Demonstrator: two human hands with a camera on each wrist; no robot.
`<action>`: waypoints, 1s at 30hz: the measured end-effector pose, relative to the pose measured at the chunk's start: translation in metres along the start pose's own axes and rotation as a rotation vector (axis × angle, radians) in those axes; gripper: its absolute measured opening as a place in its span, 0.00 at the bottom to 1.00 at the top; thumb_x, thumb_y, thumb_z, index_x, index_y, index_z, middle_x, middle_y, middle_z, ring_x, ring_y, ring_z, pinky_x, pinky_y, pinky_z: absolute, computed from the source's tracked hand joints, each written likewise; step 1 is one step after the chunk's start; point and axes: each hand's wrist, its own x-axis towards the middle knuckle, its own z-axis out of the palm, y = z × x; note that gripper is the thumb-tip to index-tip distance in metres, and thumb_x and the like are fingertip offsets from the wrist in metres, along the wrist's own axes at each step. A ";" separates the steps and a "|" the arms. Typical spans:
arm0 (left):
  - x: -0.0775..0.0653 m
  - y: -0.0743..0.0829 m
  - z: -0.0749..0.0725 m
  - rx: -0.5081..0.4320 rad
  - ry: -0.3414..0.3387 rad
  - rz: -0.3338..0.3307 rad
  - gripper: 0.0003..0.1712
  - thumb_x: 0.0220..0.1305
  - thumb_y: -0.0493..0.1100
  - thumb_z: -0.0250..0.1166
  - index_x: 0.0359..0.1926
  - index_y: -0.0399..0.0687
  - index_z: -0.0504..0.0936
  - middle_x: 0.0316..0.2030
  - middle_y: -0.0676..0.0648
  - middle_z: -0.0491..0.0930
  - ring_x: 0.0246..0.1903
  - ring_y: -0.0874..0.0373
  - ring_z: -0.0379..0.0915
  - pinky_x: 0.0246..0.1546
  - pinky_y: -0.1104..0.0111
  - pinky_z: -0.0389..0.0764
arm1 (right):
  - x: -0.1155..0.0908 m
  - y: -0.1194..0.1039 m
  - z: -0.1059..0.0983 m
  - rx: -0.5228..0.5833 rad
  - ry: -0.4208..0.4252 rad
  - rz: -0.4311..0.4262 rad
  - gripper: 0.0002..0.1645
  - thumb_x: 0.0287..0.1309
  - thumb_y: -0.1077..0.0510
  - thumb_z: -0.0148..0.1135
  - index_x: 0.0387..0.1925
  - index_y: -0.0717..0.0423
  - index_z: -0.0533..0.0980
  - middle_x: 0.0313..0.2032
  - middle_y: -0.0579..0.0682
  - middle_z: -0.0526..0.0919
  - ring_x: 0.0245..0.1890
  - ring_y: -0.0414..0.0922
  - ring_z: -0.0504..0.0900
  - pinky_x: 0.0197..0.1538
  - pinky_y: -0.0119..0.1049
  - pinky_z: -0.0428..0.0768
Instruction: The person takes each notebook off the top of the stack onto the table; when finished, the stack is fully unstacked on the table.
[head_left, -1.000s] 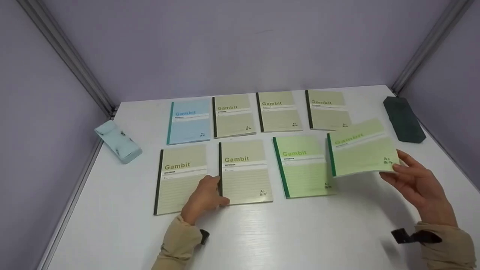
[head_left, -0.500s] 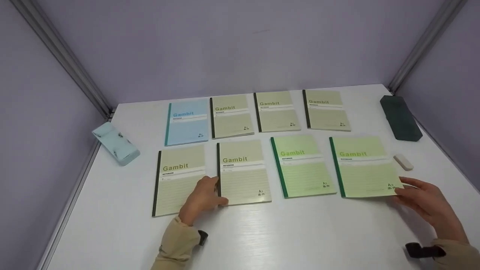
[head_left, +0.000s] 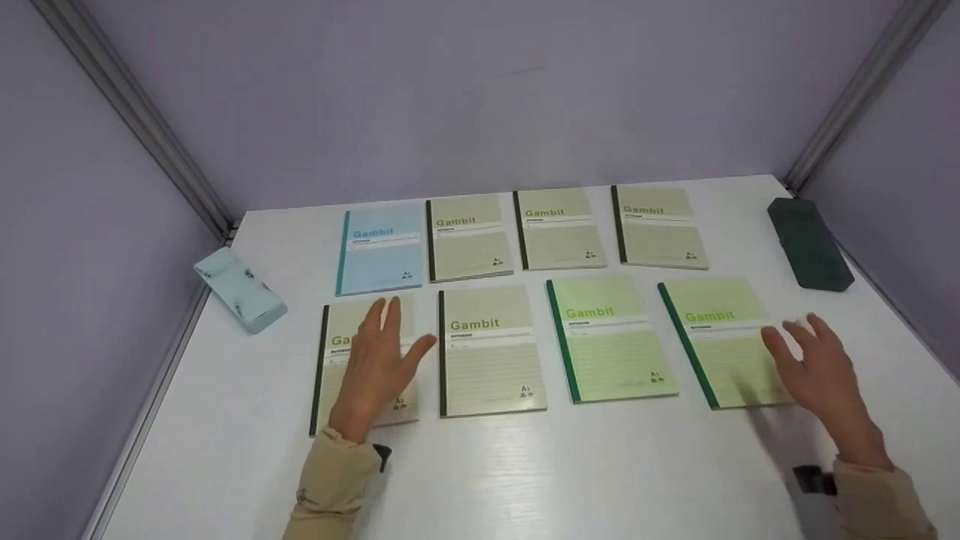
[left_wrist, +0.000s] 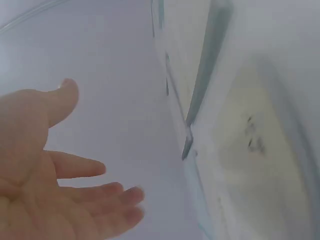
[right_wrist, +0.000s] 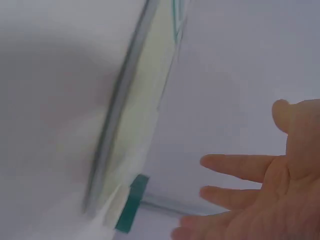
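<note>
My left hand (head_left: 371,375), fingers extended and thumb apart, hovers over the beige notebook (head_left: 328,379) at the front left and hides part of its cover. In the left wrist view the palm of that hand (left_wrist: 45,190) shows bare. At the right, my other hand (head_left: 825,375) is raised over the right edge of the outer green notebook (head_left: 712,349), holding nothing. Its fingers (right_wrist: 235,167) are spread in the right wrist view. Between the hands lie another beige notebook (head_left: 491,367) and a second green notebook (head_left: 611,352), both flat with spines to the left.
Behind, a blue notebook (head_left: 380,259) and three beige ones, such as the rightmost beige notebook (head_left: 660,240), form a back row. A pale blue case (head_left: 240,290) lies at the table's left edge, a dark green case (head_left: 811,244) at the right. Walls enclose the white table (head_left: 480,480).
The right hand lowered the outer green notebook onto the table, let go and rose. My left hand left the inner beige notebook's edge and moved left and up.
</note>
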 end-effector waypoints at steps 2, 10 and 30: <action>0.007 0.005 -0.007 0.127 0.083 0.040 0.44 0.68 0.60 0.56 0.71 0.34 0.56 0.70 0.31 0.51 0.70 0.36 0.43 0.64 0.38 0.48 | 0.008 -0.029 0.008 -0.036 0.055 -0.118 0.43 0.72 0.40 0.40 0.65 0.77 0.57 0.69 0.75 0.44 0.67 0.75 0.38 0.57 0.76 0.43; 0.025 0.029 -0.017 0.376 0.113 0.019 0.44 0.69 0.69 0.41 0.73 0.43 0.55 0.73 0.37 0.45 0.72 0.40 0.32 0.62 0.33 0.34 | 0.042 -0.141 0.033 -0.290 0.150 -0.488 0.52 0.59 0.25 0.46 0.74 0.51 0.52 0.75 0.58 0.42 0.73 0.59 0.30 0.61 0.73 0.33; 0.015 0.028 -0.027 0.373 0.022 -0.089 0.47 0.67 0.73 0.38 0.75 0.49 0.51 0.73 0.35 0.41 0.72 0.36 0.26 0.58 0.30 0.29 | 0.043 -0.189 0.038 -0.368 0.083 -0.511 0.59 0.49 0.21 0.52 0.75 0.44 0.48 0.75 0.55 0.40 0.72 0.61 0.30 0.58 0.77 0.36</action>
